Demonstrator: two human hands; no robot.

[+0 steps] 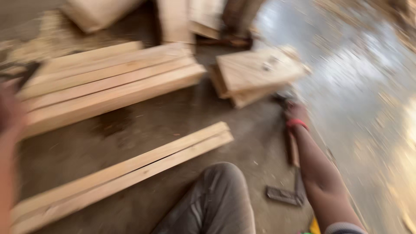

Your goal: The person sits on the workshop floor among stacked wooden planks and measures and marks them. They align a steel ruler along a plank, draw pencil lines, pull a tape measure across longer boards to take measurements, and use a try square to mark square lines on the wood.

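Observation:
The picture is blurred by motion. My right hand (296, 112), with a red band at the wrist, reaches out over the concrete floor to a small dark object (281, 98) beside a stack of short boards (255, 71). Whether the fingers close on the object is too blurred to tell. My left hand (9, 113) is a smear at the left edge, close to the end of a pile of long planks (108, 84). Two long planks (130, 169) lie side by side in front of my knee (219, 197) in grey trousers.
A hammer (289, 193) lies on the floor under my right forearm, its handle pointing away from me. More boards (175, 19) lean or lie at the back. Sawdust covers the pale floor (364, 86) to the right.

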